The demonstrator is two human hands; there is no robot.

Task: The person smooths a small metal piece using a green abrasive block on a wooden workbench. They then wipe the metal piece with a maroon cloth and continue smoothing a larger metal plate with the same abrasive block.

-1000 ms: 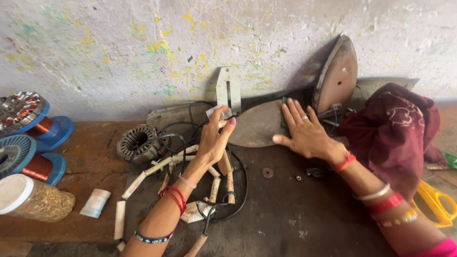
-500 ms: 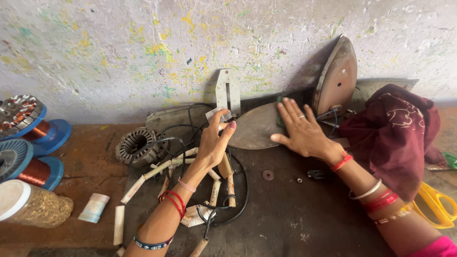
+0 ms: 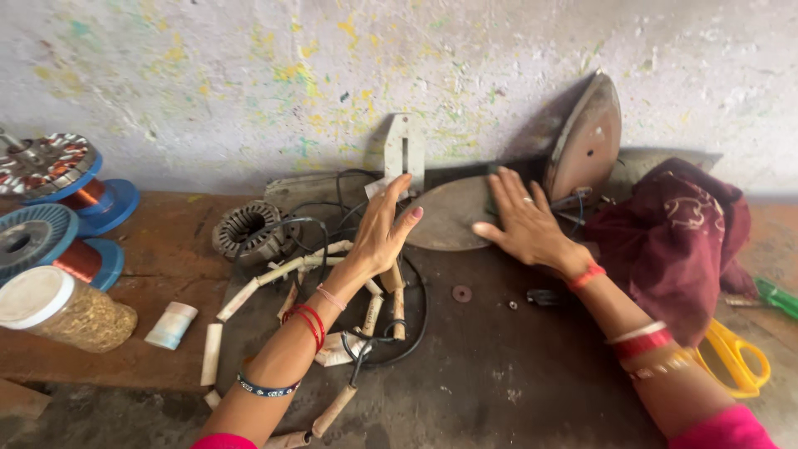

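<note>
Against the wall, both hands (image 3: 384, 229) (image 3: 525, 224) (fingers spread) press a flat iron soleplate (image 3: 449, 218).

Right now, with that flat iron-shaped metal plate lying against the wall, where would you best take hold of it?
Probably the broad rear end of the flat metal plate, coming from the right, where the right hand already lies spread on it. Its pointed tip faces left towards the left hand and offers little to pinch; it lies flat, so fingers must hook an edge.
</note>
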